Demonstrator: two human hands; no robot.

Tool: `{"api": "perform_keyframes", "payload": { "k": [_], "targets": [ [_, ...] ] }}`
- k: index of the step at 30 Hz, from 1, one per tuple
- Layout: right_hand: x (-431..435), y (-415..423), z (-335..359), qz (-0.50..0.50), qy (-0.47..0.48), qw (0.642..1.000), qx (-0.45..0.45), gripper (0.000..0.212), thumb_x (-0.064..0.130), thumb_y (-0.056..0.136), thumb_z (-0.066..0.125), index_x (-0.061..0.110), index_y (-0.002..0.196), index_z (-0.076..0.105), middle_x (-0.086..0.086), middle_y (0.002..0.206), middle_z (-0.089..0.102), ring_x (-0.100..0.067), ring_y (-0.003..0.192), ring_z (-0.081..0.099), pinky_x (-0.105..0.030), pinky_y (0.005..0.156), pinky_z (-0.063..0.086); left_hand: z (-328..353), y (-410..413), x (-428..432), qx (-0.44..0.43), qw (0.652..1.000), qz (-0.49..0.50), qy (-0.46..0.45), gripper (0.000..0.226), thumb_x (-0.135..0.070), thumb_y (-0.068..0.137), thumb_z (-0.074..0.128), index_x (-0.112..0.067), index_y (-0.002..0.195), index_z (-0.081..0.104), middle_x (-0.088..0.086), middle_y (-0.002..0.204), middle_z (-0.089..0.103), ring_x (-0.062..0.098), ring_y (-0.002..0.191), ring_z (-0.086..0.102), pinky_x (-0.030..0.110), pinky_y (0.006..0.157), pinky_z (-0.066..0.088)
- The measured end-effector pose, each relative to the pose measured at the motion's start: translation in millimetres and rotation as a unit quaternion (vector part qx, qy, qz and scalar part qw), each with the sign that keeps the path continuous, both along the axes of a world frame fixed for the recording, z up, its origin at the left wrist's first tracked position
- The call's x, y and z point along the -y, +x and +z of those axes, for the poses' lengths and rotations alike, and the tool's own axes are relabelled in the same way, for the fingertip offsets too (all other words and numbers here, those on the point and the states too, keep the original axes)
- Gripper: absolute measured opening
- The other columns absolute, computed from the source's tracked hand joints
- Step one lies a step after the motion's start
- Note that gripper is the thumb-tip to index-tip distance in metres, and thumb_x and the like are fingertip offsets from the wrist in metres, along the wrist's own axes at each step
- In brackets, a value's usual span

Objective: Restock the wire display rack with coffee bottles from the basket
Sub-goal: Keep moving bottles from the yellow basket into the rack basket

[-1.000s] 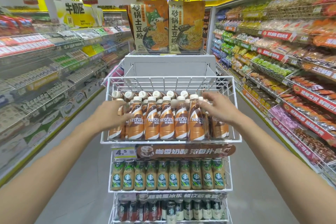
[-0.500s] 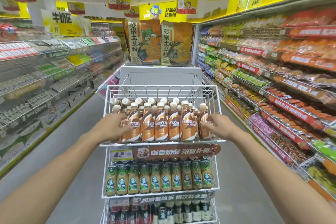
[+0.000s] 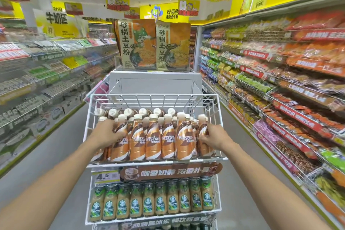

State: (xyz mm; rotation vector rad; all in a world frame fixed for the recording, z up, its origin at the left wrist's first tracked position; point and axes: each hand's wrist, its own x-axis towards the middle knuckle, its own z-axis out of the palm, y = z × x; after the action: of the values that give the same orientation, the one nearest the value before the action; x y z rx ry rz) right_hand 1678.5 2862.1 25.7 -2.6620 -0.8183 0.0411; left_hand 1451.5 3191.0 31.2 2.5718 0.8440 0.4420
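Note:
The white wire display rack (image 3: pixel 153 97) stands in front of me in the aisle. Its top shelf holds several brown-and-orange Nescafe coffee bottles (image 3: pixel 153 140) with white caps, in rows. My left hand (image 3: pixel 106 132) wraps the leftmost front bottle (image 3: pixel 99 152). My right hand (image 3: pixel 214 137) grips the rightmost front bottle (image 3: pixel 202 130). Both hands press on the row from its two ends. The basket is out of view.
Green-labelled Starbucks bottles (image 3: pixel 149 200) fill the shelf below, under a price tag (image 3: pixel 107 173) and brown banner. Two noodle packs (image 3: pixel 153 43) stand on a grey unit behind the rack. Stocked shelves line both sides of the grey-floored aisle.
The camera has drawn closer and tilted up. My right hand slid down from the bottle tops to the right end of the row; my left hand stays on the left end.

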Motion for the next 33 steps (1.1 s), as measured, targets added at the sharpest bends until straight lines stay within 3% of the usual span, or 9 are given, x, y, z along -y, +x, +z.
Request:
{"api": "perform_keyframes", "payload": {
  "k": [3, 6, 9, 13, 23, 25, 27, 30, 33],
  "targets": [
    [-1.9, -0.9, -4.9, -0.026, 0.013, 1.000, -0.004, 0.039, 0.038, 0.095, 0.075, 0.002, 0.106, 0.067, -0.014, 0.100, 0.075, -0.030, 0.093, 0.072, -0.042, 0.085, 0.059, -2.8, 4.7, -3.0, 0.016, 0.999, 0.014, -0.042, 0.043, -0.040, 0.076, 0.086, -0.013, 0.067, 0.054, 0.005, 0.060, 0.051, 0.022, 0.058, 0.051, 0.033, 0.058, 0.035],
    [-2.8, -1.4, -6.2, -0.041, 0.019, 0.999, -0.001, 0.041, 0.039, 0.092, 0.078, 0.000, 0.099, 0.068, -0.015, 0.097, 0.076, -0.030, 0.089, 0.073, -0.043, 0.082, 0.060, -3.1, 7.1, -2.0, 0.019, 0.998, 0.010, -0.058, 0.056, -0.040, 0.067, 0.094, -0.016, 0.061, 0.043, 0.002, 0.057, 0.042, 0.020, 0.054, 0.041, 0.033, 0.056, 0.027],
    [-4.4, -1.9, -8.8, -0.054, 0.023, 0.998, 0.011, 0.038, 0.039, 0.091, 0.079, 0.009, 0.081, 0.058, -0.016, 0.088, 0.075, -0.026, 0.070, 0.065, -0.036, 0.067, 0.054, -3.4, 9.5, 0.1, 0.014, 0.999, 0.010, -0.043, 0.058, -0.039, 0.067, 0.095, -0.016, 0.062, 0.042, 0.001, 0.057, 0.044, 0.019, 0.055, 0.042, 0.033, 0.054, 0.027],
    [-5.0, -4.2, -14.9, -0.081, 0.043, 0.996, 0.019, 0.043, 0.039, 0.090, 0.080, 0.014, 0.075, 0.050, -0.005, 0.069, 0.060, -0.018, 0.057, 0.049, -0.031, 0.052, 0.040, -5.1, 8.1, -8.0, 0.011, 0.999, 0.001, -0.043, 0.054, -0.039, 0.069, 0.094, -0.015, 0.066, 0.046, -0.001, 0.062, 0.045, 0.017, 0.058, 0.042, 0.033, 0.054, 0.029],
    [-5.5, -4.3, -18.0, -0.099, 0.054, 0.993, 0.023, 0.040, 0.044, 0.090, 0.079, 0.011, 0.080, 0.058, -0.007, 0.079, 0.068, -0.016, 0.061, 0.055, -0.031, 0.053, 0.042, -2.9, 6.1, -10.8, 0.016, 0.998, -0.015, -0.064, 0.053, -0.047, 0.066, 0.093, -0.017, 0.067, 0.049, -0.001, 0.059, 0.046, 0.017, 0.056, 0.045, 0.032, 0.056, 0.033],
    [-5.5, -4.5, -14.5, -0.098, 0.068, 0.992, 0.034, 0.044, 0.046, 0.092, 0.075, 0.013, 0.074, 0.052, -0.004, 0.071, 0.063, -0.016, 0.057, 0.052, -0.030, 0.050, 0.038, 1.1, 5.6, -8.6, 0.038, 0.997, -0.009, -0.060, 0.050, -0.051, 0.069, 0.091, -0.016, 0.078, 0.056, 0.001, 0.062, 0.055, 0.019, 0.061, 0.054, 0.034, 0.058, 0.041],
    [-6.7, -6.0, -6.3, -0.097, 0.094, 0.989, 0.061, 0.044, 0.047, 0.096, 0.069, 0.013, 0.075, 0.051, 0.001, 0.065, 0.056, -0.016, 0.057, 0.050, -0.029, 0.048, 0.034, 6.1, 6.9, -5.5, 0.081, 0.996, 0.001, -0.031, 0.056, -0.046, 0.076, 0.088, -0.005, 0.108, 0.066, 0.012, 0.082, 0.071, 0.023, 0.075, 0.064, 0.039, 0.069, 0.053],
    [-13.0, -12.1, 13.0, -0.061, 0.156, 0.982, 0.084, 0.038, 0.046, 0.100, 0.061, 0.009, 0.094, 0.064, -0.002, 0.081, 0.067, -0.025, 0.080, 0.067, -0.032, 0.060, 0.046, 18.1, 12.9, 1.6, 0.115, 0.993, -0.010, 0.029, 0.059, -0.041, 0.084, 0.082, -0.002, 0.126, 0.066, 0.015, 0.113, 0.074, 0.030, 0.104, 0.069, 0.045, 0.090, 0.059],
    [-27.8, -22.1, 29.3, -0.005, 0.209, 0.976, 0.059, 0.052, 0.047, 0.100, 0.061, -0.003, 0.111, 0.070, -0.016, 0.101, 0.077, -0.031, 0.096, 0.074, -0.042, 0.085, 0.060, 32.1, 21.2, 11.5, 0.113, 0.987, -0.033, 0.111, 0.039, -0.037, 0.088, 0.076, -0.006, 0.111, 0.071, 0.010, 0.107, 0.073, 0.032, 0.106, 0.068, 0.046, 0.088, 0.057]
  ]
}}
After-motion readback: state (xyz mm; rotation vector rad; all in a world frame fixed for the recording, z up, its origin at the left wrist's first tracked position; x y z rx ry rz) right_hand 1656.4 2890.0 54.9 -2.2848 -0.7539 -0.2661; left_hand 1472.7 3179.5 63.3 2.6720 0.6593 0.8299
